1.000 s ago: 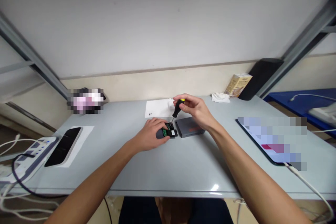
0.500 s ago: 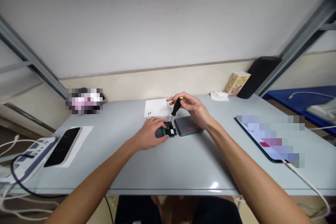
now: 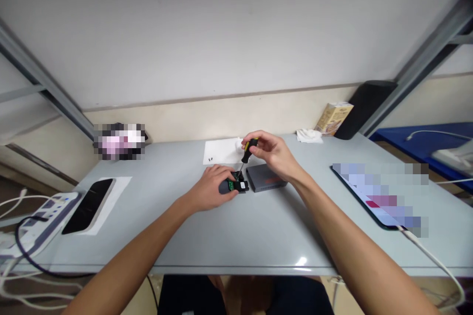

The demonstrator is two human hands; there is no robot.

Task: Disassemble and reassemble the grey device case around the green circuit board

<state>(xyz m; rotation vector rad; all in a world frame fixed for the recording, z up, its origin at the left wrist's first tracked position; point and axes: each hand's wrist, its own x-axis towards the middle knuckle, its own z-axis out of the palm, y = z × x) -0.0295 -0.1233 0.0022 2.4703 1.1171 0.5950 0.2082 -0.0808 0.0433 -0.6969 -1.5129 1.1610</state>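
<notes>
My left hand (image 3: 212, 188) grips a small opened black device (image 3: 242, 186) on the table, with a bit of green circuit board (image 3: 231, 185) bared beside my fingers. A black and yellow screwdriver (image 3: 249, 151) is held by its handle in my right hand (image 3: 275, 152). Its shaft slants down to the left, and the tip reaches into the device; what it touches there is too small to tell. Directly right of the device lies a flat grey box (image 3: 266, 178) with red marking, partly under my right hand.
Behind my hands lies white paper (image 3: 221, 150) with small dark screws (image 3: 210, 159). On the left are a phone (image 3: 88, 206) and a power strip (image 3: 44, 226). A tablet (image 3: 369, 202) with a cable lies right; a yellow carton (image 3: 334, 118) and tissue (image 3: 309, 135) stand back right.
My right hand's fingers have closed further round the screwdriver handle, which appears turned a little. My left hand and the device stay in place.
</notes>
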